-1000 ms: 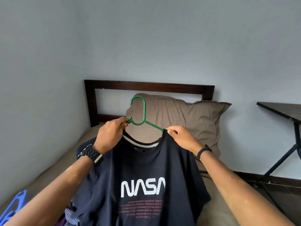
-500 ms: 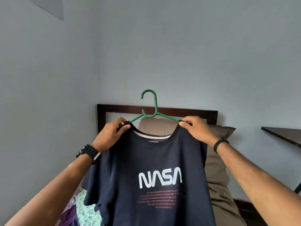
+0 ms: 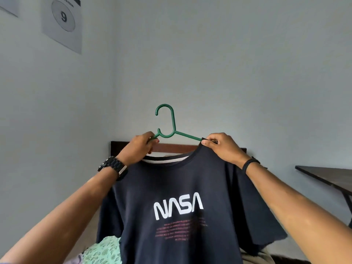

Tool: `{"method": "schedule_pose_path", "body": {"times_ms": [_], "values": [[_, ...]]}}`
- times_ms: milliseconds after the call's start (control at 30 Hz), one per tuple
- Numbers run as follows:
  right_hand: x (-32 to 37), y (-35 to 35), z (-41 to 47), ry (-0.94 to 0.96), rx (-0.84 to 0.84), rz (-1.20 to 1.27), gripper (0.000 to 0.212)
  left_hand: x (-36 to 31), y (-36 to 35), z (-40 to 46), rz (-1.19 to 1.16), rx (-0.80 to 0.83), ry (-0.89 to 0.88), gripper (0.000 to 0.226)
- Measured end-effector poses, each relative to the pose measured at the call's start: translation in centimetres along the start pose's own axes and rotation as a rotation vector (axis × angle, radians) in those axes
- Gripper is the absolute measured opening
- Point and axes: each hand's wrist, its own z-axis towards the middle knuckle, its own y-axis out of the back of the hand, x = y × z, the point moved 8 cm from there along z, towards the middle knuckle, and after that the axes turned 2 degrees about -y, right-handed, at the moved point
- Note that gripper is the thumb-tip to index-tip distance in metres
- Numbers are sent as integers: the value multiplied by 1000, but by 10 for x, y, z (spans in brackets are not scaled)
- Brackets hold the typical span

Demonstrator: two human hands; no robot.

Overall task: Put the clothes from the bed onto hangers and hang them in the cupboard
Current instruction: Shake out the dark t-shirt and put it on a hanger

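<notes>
The navy NASA T-shirt (image 3: pixel 177 197) hangs mid-frame, held up above the bed, with the green hanger (image 3: pixel 172 128) rising from its collar toward 12 o'clock. At 10 o'clock of the collar the left hand (image 3: pixel 138 149) grips the hanger's arm and the cloth there; at 2 o'clock the right hand (image 3: pixel 222 147) pinches the shoulder seam over the other arm. I would ease each shoulder squarely onto its arm, keeping the collar centred under the hook. A mint-patterned garment (image 3: pixel 106 250) lies at 7 o'clock, the headboard (image 3: pixel 171 147) behind.
</notes>
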Motion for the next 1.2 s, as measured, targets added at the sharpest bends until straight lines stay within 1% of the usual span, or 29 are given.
{"method": "schedule_pose_path", "body": {"times_ms": [67, 133, 167, 233, 300, 333, 367, 467, 500, 533, 567, 633, 700, 767, 800, 833, 900, 933, 1000, 1067, 1133, 1200], "values": [[8, 10, 3, -8, -28, 7, 26, -7, 3, 14, 57, -29, 27, 19], [16, 25, 3, 0, -13, 31, 20, -10, 12, 26, 146, -96, 17, 21], [19, 33, 3, 0, 20, 15, 21, -14, 18, 31, 196, -126, 6, 24], [21, 45, 4, -14, 112, -103, 26, -20, 35, 37, 304, -189, 0, 30], [23, 57, 7, -43, 176, -186, 16, -27, 49, 41, 436, -236, -5, 35], [24, 61, 9, -70, 215, -184, 10, -32, 56, 43, 498, -255, -16, 36], [25, 64, 10, -110, 275, -169, 9, -37, 60, 45, 547, -270, -20, 37], [27, 73, 7, -315, 451, -200, 8, -52, 73, 50, 590, -314, -4, 36], [29, 80, 6, -363, 479, -238, 13, -58, 79, 52, 594, -331, 2, 36], [32, 87, 6, -387, 486, -271, 17, -63, 84, 53, 598, -344, 3, 35], [35, 94, 5, -394, 485, -314, 15, -69, 88, 54, 605, -355, 0, 36], [42, 104, 6, -383, 484, -413, 7, -79, 94, 55, 607, -370, -13, 38], [54, 111, 7, -299, 429, -412, 13, -87, 100, 56, 597, -391, -17, 38], [69, 118, 9, -165, 320, -158, 10, -95, 107, 58, 580, -419, -17, 38], [73, 122, 10, -132, 274, -33, 12, -99, 110, 58, 565, -434, -20, 38], [75, 127, 12, -97, 229, 10, 17, -103, 112, 59, 547, -448, -25, 38], [76, 135, 16, -20, 142, -131, 26, -109, 115, 62, 478, -443, -23, 38], [75, 140, 18, 9, 85, -164, 32, -109, 116, 66, 400, -422, -14, 39], [78, 153, 16, 48, -54, -151, 37, -106, 117, 72, 187, -375, -23, 41], [84, 167, 11, 100, -178, -152, 38, -105, 118, 70, 59, -374, -96, 41], [83, 179, 7, 122, -236, -144, 38, -98, 118, 63, 16, -398, -156, 35], [78, 193, 3, 117, -268, -140, 38, -85, 116, 58, 32, -432, -164, 27]]}}
